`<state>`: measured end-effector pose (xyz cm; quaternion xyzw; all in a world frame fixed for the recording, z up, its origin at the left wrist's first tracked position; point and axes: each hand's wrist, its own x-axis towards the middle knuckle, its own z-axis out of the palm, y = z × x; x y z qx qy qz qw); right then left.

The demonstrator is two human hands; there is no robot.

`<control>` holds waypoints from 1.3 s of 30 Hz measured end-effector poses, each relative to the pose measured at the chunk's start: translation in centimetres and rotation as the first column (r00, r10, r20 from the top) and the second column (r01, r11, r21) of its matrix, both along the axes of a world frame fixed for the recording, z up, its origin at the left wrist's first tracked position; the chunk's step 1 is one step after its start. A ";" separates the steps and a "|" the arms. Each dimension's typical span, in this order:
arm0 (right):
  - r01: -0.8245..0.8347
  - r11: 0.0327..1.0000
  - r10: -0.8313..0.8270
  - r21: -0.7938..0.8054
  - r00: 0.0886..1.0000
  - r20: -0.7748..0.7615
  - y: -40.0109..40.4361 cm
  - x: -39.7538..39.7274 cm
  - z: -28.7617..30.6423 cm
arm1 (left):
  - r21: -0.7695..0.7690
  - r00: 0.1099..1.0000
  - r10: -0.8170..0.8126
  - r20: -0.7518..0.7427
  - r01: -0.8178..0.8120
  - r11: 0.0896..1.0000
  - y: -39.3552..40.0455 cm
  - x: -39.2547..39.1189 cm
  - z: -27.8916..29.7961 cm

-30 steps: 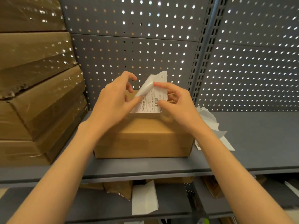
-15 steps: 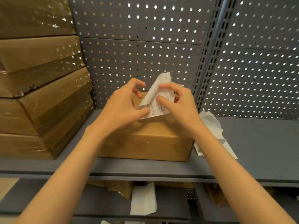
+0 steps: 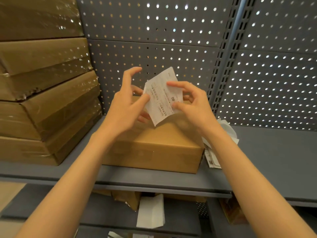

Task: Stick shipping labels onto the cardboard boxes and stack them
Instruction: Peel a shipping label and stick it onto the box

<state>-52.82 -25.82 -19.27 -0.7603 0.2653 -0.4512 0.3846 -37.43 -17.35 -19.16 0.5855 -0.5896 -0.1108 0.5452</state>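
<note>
A white printed shipping label (image 3: pixel 162 97) is held in the air above a brown cardboard box (image 3: pixel 154 152) that lies on the grey shelf (image 3: pixel 267 169). My right hand (image 3: pixel 190 103) pinches the label's right side between thumb and fingers. My left hand (image 3: pixel 127 107) holds the label's left edge with its thumb on the front and lower fingers behind; its index finger is lifted and curved. The label is tilted, its printed face toward me, and does not touch the box.
A stack of several tape-wrapped cardboard boxes (image 3: pixel 44 93) fills the shelf's left side. Loose white backing papers (image 3: pixel 221 143) lie right of the box. A grey perforated panel (image 3: pixel 171 40) forms the back wall. On the lower shelf lie white paper (image 3: pixel 151 212) and brown packages.
The curled flap at the label's upper left is gone and the label now faces me flat. My left index finger has lifted away. Both hands have risen slightly.
</note>
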 end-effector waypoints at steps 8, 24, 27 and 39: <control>0.002 0.996 -0.013 0.087 0.992 0.124 -1.1 -0.6 0.6 | 0.068 0.970 -0.174 -0.170 0.188 0.980 0.6 0.0 0.8; 0.112 0.985 -0.149 0.128 0.933 0.329 -2.1 1.5 -0.1 | 0.045 0.831 -0.335 -0.445 0.394 0.918 -1.2 0.1 -0.1; 0.169 0.980 -0.193 0.106 0.936 0.296 -2.2 1.9 -0.2 | 0.022 0.816 -0.337 -0.469 0.393 0.919 -1.4 0.1 -0.2; 0.090 0.969 -0.152 0.231 0.952 0.266 -2.9 1.7 0.1 | -0.033 0.771 -0.367 -0.520 0.411 0.911 -1.9 2.2 -0.7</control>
